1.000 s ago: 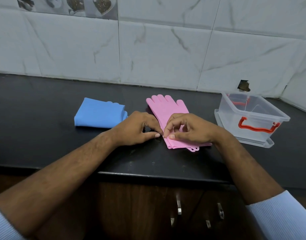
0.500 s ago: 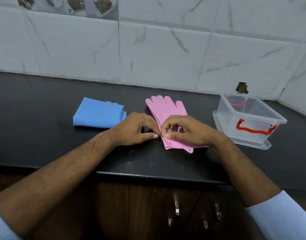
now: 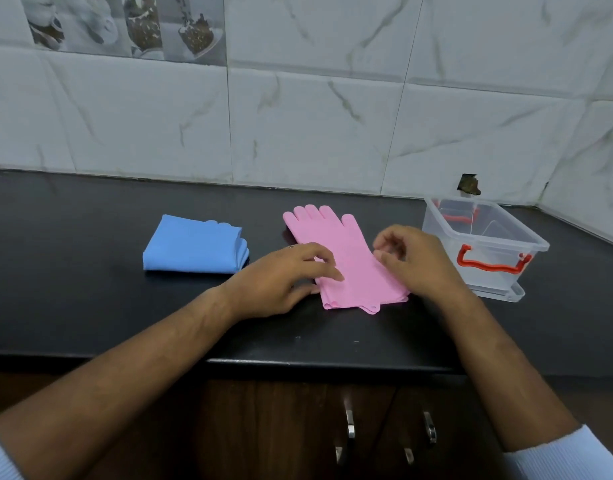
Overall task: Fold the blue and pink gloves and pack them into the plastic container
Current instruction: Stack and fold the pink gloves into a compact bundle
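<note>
pink gloves (image 3: 336,251) flat, fingertips toward wall; both hands' fingers loosely curled, holding nothing.

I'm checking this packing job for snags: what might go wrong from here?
The pink gloves lie stacked but unfolded, cuffs uneven near the counter edge; a careless fold may skew them. The container sits right beside the right hand, so an elbow swing might knock it. The folded blue gloves may spring open when lifted.
</note>
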